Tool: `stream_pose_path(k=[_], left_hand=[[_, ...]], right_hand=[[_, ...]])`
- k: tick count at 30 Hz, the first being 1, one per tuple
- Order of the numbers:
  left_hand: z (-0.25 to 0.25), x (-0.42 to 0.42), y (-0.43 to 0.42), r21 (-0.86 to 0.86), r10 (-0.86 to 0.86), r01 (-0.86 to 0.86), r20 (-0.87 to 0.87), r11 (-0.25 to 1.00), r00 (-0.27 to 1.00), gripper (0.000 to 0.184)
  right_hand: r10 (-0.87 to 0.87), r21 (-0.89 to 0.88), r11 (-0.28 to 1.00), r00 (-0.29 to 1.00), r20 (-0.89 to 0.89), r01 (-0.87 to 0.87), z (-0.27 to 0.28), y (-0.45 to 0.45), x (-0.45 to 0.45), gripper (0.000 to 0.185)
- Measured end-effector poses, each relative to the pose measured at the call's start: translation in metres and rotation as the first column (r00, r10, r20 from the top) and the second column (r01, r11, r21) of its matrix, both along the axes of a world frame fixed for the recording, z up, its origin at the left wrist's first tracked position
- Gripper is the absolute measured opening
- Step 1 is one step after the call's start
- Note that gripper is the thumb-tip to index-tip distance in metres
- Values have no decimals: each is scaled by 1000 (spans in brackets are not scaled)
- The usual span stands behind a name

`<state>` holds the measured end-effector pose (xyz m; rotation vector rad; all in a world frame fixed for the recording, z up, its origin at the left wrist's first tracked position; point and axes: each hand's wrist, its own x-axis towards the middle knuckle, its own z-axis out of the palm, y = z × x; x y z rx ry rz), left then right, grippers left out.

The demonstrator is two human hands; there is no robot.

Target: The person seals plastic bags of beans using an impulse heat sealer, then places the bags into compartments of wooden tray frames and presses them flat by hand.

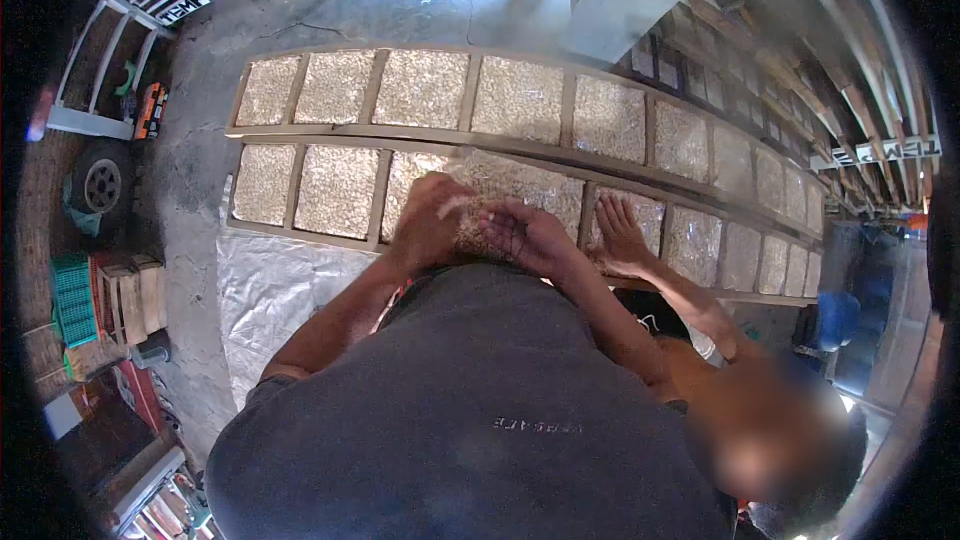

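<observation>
A flat clear plastic bag of soybeans (525, 178) lies slightly askew in the nearer wooden frame, overlapping the divider on its left. My left hand (436, 218) is closed at the bag's left side, with a whitish bit, perhaps plastic edge, by its fingers. Palm up, my right hand (530, 234) curls its fingers at the bag's near edge. The exact grip of both hands is partly hidden. Similar bags fill the other compartments, such as the soybean bag (340, 188) to the left.
A co-worker's hand (622, 232) lies flat on a bag to my right. A second long wooden frame (370, 90) of bags runs behind the nearer one. A silvery sheet (270, 290) covers floor at left. Wooden racks (860, 50) stand right; a wheel (102, 185) and crates (72, 300) are left.
</observation>
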<state>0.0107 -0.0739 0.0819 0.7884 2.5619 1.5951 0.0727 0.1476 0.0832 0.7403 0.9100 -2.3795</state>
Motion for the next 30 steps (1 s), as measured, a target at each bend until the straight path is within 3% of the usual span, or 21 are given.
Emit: stream_pose_path(k=[1, 4, 5, 7, 9, 12, 15, 18, 21, 24, 25, 28, 30], left_hand=[[-2, -2, -5, 48, 55, -61, 115, 997, 992, 23], [-8, -7, -14, -364, 358, -203, 432, 909, 827, 27], [-26, -10, -17, -426, 255, -120, 274, 896, 927, 32], [-49, -12, -7, -432, 243, -97, 296, 897, 924, 34], [-65, -13, 4, -358, 256, -147, 278, 922, 926, 35], [-47, -18, 19, -329, 331, -220, 334, 918, 883, 33], [-53, -29, 22, -469, 327, -156, 310, 869, 893, 30], [-54, -29, 12, -490, 338, -226, 153, 842, 929, 27], [-22, -9, 4, -275, 314, -308, -24, 911, 949, 26], [-15, -13, 1, -312, 440, -415, 11, 855, 898, 26], [-29, -24, -3, -457, 463, -555, -305, 695, 832, 25], [-34, -52, -25, -551, 386, -432, -205, 714, 899, 21], [-62, -67, -46, -563, 230, -324, -233, 761, 945, 20]], right_hand=[[-15, 61, 998, 999, 28, 13, 9, 0, 0, 35], [0, 125, 992, 999, 52, -7, 19, 0, -8, 32], [15, 95, 995, 1000, 12, -16, 16, 1, -13, 32], [42, 40, 998, 997, -69, -39, 8, 4, -22, 32], [45, 113, 993, 995, -94, -34, 11, 3, -29, 32], [50, 196, 980, 995, -90, -31, 12, 1, -34, 32], [108, 206, 975, 987, -122, -81, -1, 0, -33, 33], [151, 211, 969, 986, -74, -132, 5, -5, -26, 33], [125, 159, 980, 992, -21, -120, 5, -10, -30, 27], [142, 183, 974, 989, -27, -135, -3, -15, -31, 25], [154, 211, 967, 987, -37, -143, -5, -18, -32, 25], [150, 142, 980, 988, -38, -143, -6, -22, -32, 24], [205, 176, 964, 979, -15, -199, -7, -23, -34, 32]])
